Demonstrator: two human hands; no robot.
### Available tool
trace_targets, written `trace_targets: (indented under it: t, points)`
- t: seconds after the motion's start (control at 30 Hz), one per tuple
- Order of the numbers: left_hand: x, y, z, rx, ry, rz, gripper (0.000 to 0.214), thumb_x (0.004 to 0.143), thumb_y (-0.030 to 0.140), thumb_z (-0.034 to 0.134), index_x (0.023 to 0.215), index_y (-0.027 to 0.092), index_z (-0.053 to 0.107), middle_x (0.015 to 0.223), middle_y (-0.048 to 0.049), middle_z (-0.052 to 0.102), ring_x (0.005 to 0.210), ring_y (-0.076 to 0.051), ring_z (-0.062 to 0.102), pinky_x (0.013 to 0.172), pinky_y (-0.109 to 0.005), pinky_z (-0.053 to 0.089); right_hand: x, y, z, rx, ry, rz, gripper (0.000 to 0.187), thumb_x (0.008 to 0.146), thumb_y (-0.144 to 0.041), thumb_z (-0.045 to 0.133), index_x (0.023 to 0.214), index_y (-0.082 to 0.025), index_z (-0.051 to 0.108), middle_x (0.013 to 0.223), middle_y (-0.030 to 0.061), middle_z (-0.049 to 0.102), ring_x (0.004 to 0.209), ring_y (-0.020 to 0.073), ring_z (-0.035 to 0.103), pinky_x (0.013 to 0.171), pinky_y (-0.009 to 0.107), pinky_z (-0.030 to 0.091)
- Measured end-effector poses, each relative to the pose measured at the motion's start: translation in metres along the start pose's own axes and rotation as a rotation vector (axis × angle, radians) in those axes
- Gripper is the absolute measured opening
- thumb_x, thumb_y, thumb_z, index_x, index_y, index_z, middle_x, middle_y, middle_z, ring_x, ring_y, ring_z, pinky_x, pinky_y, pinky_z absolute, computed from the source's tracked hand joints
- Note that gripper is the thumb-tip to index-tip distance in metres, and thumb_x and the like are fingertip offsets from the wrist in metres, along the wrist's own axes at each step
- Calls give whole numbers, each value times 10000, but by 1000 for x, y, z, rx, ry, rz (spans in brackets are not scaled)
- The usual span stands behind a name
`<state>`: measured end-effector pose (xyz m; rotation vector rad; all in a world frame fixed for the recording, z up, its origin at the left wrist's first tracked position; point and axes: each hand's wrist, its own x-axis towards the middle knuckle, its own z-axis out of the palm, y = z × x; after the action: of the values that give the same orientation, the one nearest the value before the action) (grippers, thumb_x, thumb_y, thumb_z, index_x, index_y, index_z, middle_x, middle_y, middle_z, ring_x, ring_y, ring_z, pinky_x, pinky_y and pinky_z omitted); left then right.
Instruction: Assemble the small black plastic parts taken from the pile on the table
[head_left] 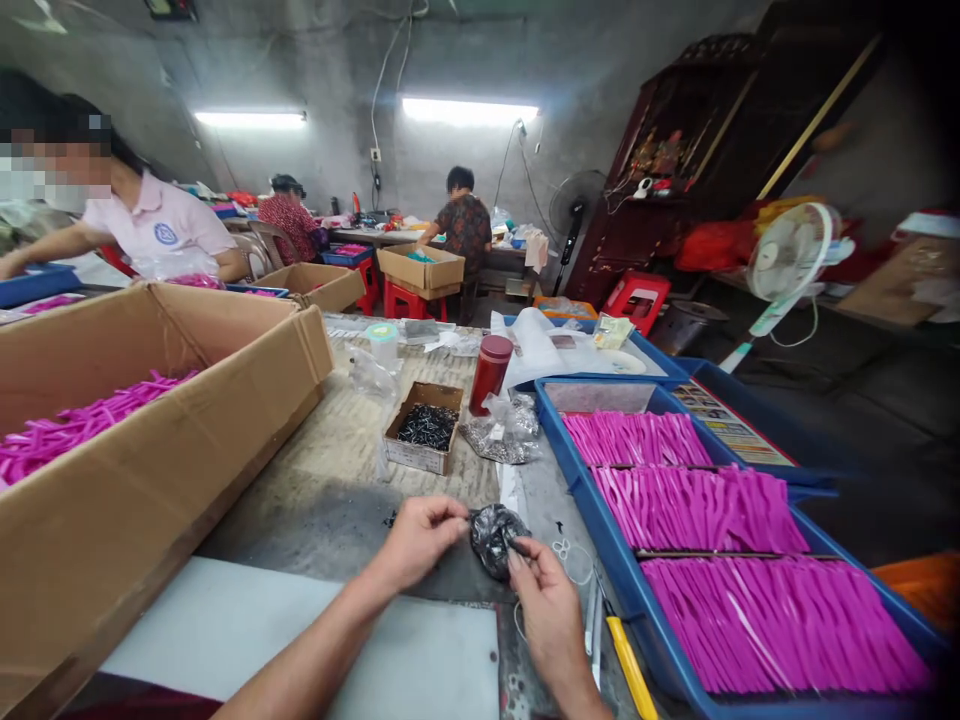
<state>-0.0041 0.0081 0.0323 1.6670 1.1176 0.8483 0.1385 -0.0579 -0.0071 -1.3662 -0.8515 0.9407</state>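
A small black plastic bag [491, 540], crumpled and shiny, lies between my two hands above the worktable. From the left, my left hand [426, 535] pinches with thumb and forefinger at the bag's edge. My right hand [546, 585] has its thumb and fingers closed on the bag's right side. What the bag contains is hidden. Beside my right hand lie white rubber bands [571, 558] and a tool with a yellow handle [630, 665]. Beyond the hands stands a small cardboard box [422, 455] of black pin-like pieces.
At right, a blue tray [600, 500] holds rows of magenta strips [780, 610]. A large carton [150, 480] with more strips fills the left. A dark red canister [491, 372] and a clear bag [506, 430] of small metal pieces stand ahead. Several people sit farther off.
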Motion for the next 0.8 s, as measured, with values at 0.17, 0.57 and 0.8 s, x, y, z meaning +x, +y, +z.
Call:
trace_targets:
  t: [0.17, 0.57, 0.8]
  points:
    - [64, 6, -50, 354, 259, 11, 134, 628, 186, 489, 665, 104, 589, 539, 5, 549, 486, -96, 476, 492, -193, 378, -1, -1, -7, -28, 8, 24, 213, 610, -329, 564, 731, -154, 580, 562, 2, 566, 538, 149, 508, 487, 234, 392]
    - [31, -2, -46, 739, -123, 100, 180, 652, 111, 437, 732, 171, 587, 703, -6, 585, 690, -136, 521, 642, -213, 374, 1, 3, -19, -80, -28, 67, 222, 590, -335, 558, 712, -150, 584, 508, -21, 516, 467, 127, 441, 448, 226, 350]
    - [16, -29, -26, 927, -194, -90, 152, 671, 196, 472, 771, 173, 584, 838, -62, 575, 819, -193, 515, 670, -252, 376, 4, 1, -14, -95, -37, 25, 193, 596, -310, 558, 694, -148, 594, 523, -13, 533, 484, 130, 457, 453, 225, 345]
